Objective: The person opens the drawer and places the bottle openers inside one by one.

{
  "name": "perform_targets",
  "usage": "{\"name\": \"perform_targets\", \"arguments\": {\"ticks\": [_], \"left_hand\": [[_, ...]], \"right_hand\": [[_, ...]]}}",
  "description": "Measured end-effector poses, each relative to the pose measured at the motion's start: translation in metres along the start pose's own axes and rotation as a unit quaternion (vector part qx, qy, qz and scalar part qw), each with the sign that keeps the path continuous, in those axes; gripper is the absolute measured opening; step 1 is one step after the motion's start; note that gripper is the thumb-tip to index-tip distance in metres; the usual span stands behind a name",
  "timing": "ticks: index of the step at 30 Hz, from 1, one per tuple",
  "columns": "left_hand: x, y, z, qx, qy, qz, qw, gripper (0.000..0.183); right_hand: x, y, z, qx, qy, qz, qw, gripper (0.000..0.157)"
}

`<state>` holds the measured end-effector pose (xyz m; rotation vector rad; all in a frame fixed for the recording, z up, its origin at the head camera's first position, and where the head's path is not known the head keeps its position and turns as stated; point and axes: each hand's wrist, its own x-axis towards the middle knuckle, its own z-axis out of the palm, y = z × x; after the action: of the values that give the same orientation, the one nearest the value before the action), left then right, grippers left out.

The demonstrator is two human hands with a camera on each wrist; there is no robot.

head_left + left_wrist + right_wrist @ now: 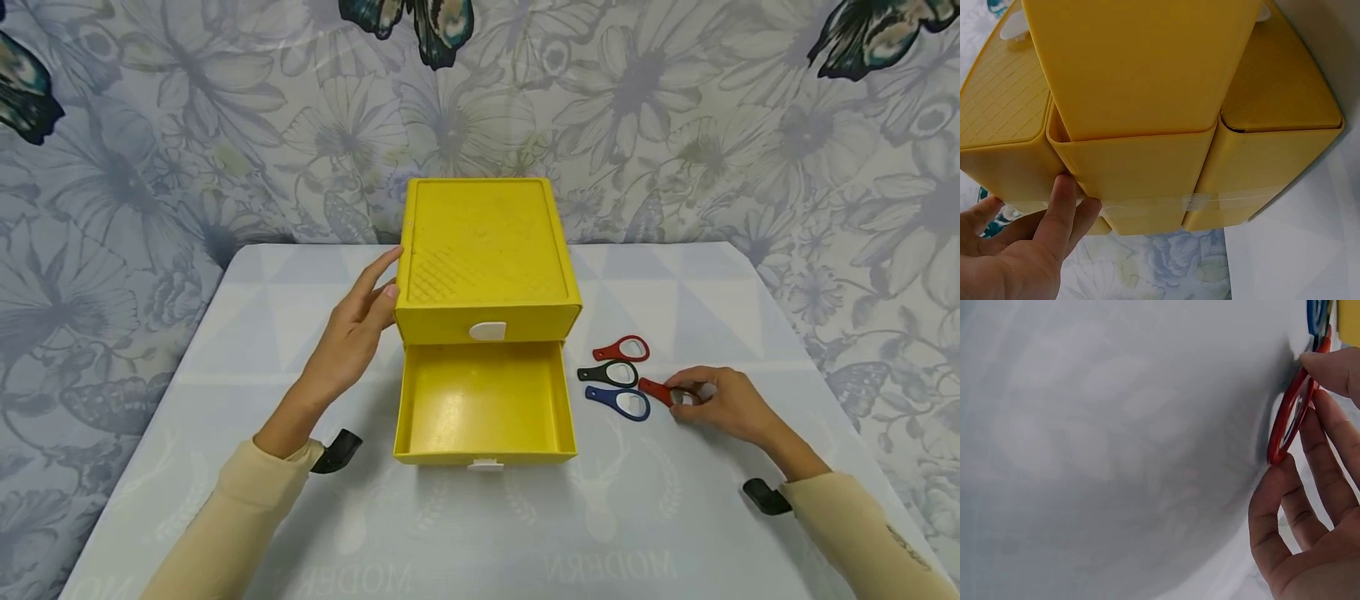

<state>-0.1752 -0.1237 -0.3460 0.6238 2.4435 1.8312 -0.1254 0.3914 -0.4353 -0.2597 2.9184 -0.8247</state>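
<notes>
A yellow two-drawer box [487,250] stands mid-table, its lower drawer [483,404] pulled out and bare inside. Against the box's left side rest the fingertips of my left hand [341,342], the fingers extended. To the right, my right hand [723,404] pinches the rim of a small red magnifying glass [655,391] between thumb and fingers, low at the tabletop. Its red rim [1280,428] stands tilted in the right wrist view. Just left of it lie another red magnifying glass [606,353], a black one [594,373] and a blue one [603,396].
The patterned pale tabletop [480,533] carries the box. Behind it hangs a floral cloth [637,125] with butterfly shapes. Clear tape [1194,201] crosses the box's side in the left wrist view. A black wrist piece [339,452] juts from the left sleeve.
</notes>
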Motion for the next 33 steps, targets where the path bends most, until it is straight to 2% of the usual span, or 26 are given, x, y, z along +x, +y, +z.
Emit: {"name": "perform_targets", "arguments": {"ticks": [7, 14, 20, 29, 33], "left_hand": [[0.0, 0.0, -0.001, 0.006, 0.002, 0.0, 1.0, 0.051], [0.001, 0.001, -0.001, 0.007, 0.002, 0.0, 1.0, 0.05], [0.001, 0.001, -0.001, 0.012, 0.003, -0.003, 0.9999, 0.05], [0.001, 0.0, -0.001, 0.005, 0.001, -0.002, 1.0, 0.051], [0.001, 0.0, 0.0, 0.002, 0.0, -0.004, 1.0, 0.05]], "right_hand": [[-0.002, -0.009, -0.006, 0.024, 0.037, -0.018, 0.999, 0.031], [-0.002, -0.026, -0.009, 0.026, 0.054, -0.039, 0.997, 0.029], [-0.005, -0.052, -0.012, 0.044, 0.06, -0.054, 0.996, 0.031], [-0.007, -0.095, -0.016, 0.056, 0.068, -0.099, 0.991, 0.042], [-0.007, -0.113, -0.018, 0.057, 0.065, -0.129, 0.988, 0.041]]}}
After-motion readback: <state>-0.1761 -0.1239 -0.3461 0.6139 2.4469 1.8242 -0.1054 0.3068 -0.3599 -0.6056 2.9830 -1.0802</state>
